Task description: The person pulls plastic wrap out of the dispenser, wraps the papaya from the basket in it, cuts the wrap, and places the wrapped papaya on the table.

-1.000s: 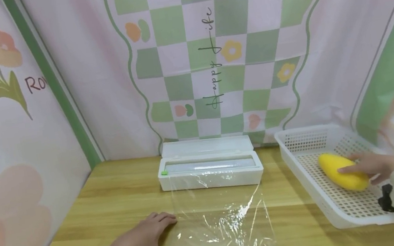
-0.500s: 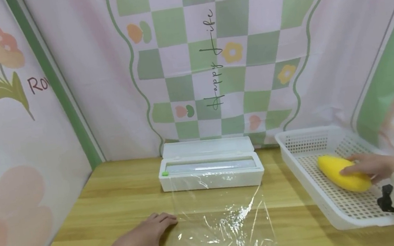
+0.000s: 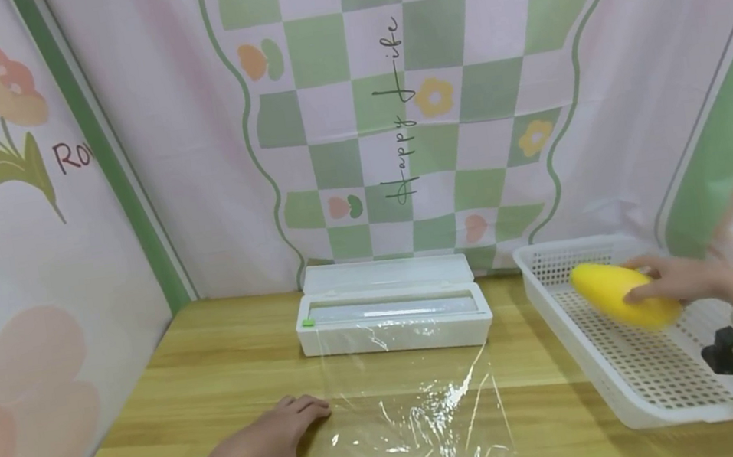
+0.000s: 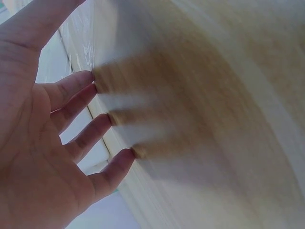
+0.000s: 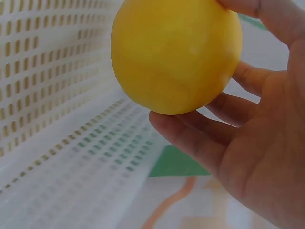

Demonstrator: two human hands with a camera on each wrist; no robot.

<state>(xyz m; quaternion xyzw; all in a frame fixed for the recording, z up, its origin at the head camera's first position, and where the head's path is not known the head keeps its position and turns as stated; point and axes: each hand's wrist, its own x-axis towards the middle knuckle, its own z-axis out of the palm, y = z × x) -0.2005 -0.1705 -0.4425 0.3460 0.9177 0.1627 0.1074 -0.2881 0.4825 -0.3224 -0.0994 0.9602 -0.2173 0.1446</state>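
Note:
My right hand (image 3: 686,279) grips a smooth yellow oblong fruit (image 3: 615,296) over the white perforated basket (image 3: 697,413). In the right wrist view the rounded end of the fruit (image 5: 176,57) shows, thumb on one side and fingers curled beneath. My left hand (image 3: 272,441) rests with spread fingers on the wooden table at the left edge of a sheet of clear cling film (image 3: 422,437). Its fingertips (image 4: 121,157) touch the tabletop in the left wrist view. The film runs out of a white dispenser box (image 3: 395,337) whose lid stands raised.
A green slider (image 3: 308,323) sits at the left end of the box's front edge. Printed curtains (image 3: 191,166) close off the back and both sides. The basket takes up the table's right side. A black wrist mount (image 3: 723,351) hangs by the right sleeve.
My right hand has lifted the yellow fruit up from the basket floor and slightly back. The left hand, film and box have kept their places.

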